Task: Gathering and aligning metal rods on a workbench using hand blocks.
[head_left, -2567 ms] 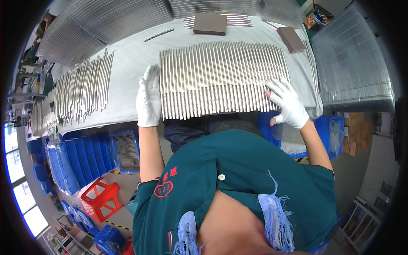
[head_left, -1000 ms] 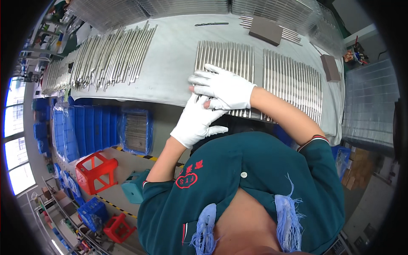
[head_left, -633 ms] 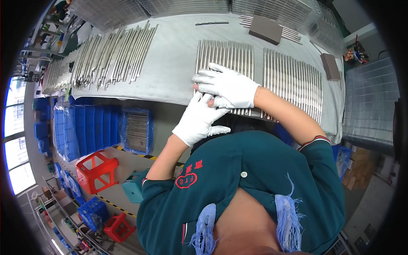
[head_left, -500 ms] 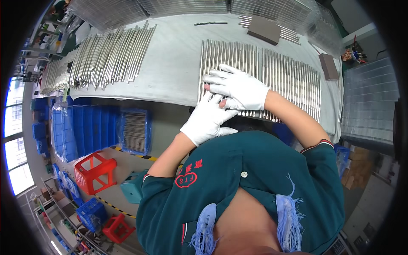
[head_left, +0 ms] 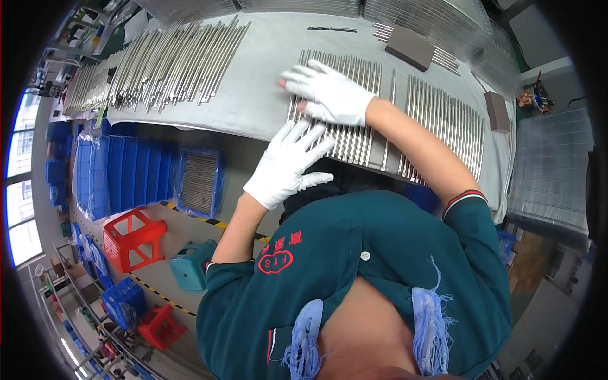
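Slim shiny metal rods lie side by side on the table, in a left group [head_left: 358,142] and a right group [head_left: 443,123]. One single rod [head_left: 392,104] lies by itself in the gap between them. My right hand [head_left: 332,94], in a white glove with some bare fingertips, rests flat across the left group, fingers stretched leftward. At the near ends of the same rods is my left hand [head_left: 285,163], also gloved, its fingers spread and the tips at the group's left corner. Both hands cover part of that group.
A large pile of rods [head_left: 180,63] covers the table's left side. Farther back lie a dark drill bit [head_left: 332,29] and a brown block [head_left: 410,48] on more rods; another brown block [head_left: 497,111] is at the right. Clear plastic boxes [head_left: 427,22] line the back. Stools and blue crates stand lower left.
Both hands have moved left, and the left group has shifted with them. The gap between the groups is wider, with a single rod now standing apart in it. The view has shifted slightly.
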{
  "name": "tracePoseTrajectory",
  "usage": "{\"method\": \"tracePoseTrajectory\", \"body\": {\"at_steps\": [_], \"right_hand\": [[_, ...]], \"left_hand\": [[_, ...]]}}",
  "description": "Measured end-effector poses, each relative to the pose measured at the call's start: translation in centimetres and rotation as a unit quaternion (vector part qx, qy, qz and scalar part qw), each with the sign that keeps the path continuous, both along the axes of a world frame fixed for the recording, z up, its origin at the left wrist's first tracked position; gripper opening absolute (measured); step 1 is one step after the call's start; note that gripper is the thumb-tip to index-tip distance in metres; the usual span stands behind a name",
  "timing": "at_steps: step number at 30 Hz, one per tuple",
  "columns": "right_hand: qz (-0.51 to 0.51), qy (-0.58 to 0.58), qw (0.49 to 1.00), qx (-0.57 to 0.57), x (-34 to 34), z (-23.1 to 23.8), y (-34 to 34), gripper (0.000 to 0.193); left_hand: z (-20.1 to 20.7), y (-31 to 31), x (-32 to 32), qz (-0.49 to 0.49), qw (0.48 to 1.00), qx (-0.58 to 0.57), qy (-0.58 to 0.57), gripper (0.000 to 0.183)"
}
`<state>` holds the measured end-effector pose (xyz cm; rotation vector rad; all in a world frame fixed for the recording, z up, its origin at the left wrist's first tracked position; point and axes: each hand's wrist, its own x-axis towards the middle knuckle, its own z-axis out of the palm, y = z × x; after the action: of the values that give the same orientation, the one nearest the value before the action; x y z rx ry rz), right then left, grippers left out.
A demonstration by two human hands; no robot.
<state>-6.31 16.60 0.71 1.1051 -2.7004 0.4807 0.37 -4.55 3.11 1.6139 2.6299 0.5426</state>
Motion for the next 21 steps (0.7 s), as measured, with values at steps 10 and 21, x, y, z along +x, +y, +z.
{"method": "tracePoseTrajectory", "body": {"at_steps": [10, 21], "right_hand": [[-0.032, 0.063, 0.994, 0.089, -2.8, -1.1, 1.6, 0.056], [-0.026, 0.03, 0.991, 0.128, 1.0, 0.1, 6.5, 0.054]], "left_hand": [[-1.8, -4.5, -1.1, 0.202, 0.979, 0.024, 0.033, 0.088], [-1.7, -2.8, -0.5, 0.154, 0.987, 0.032, -0.021, 0.083]]}}
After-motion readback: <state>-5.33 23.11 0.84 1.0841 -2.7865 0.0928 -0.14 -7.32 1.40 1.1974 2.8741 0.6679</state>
